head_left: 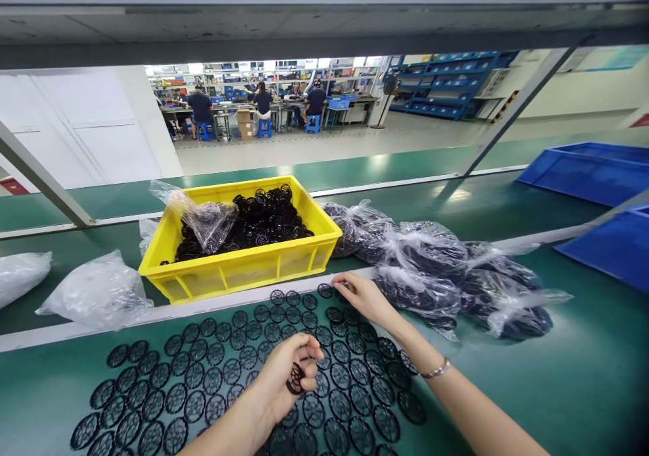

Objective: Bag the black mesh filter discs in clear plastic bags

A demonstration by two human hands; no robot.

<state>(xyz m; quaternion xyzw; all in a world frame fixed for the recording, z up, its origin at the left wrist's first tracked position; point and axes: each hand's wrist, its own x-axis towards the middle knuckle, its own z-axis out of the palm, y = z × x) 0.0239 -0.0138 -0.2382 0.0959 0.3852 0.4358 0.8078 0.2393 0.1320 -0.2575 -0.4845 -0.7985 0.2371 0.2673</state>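
Black spoked plastic wheels (194, 375) lie flat in rows over the green work surface. My left hand (289, 378) is over the middle of these rows, its fingers curled around at least one black spoked wheel (295, 378). Farther forward, my right hand (362, 297) has its thumb and fingertips pressed together at the far edge of the rows. A single wheel (324, 290) lies right beside those fingertips; whether they pinch anything is hidden.
Behind the rows stands a yellow bin (238, 270) heaped with black parts and a clear bag. Tied bags of dark parts (426, 260) lie to its right, a white bag (99, 290) to its left. Blue bins (593, 169) are far right. People sit at benches beyond.
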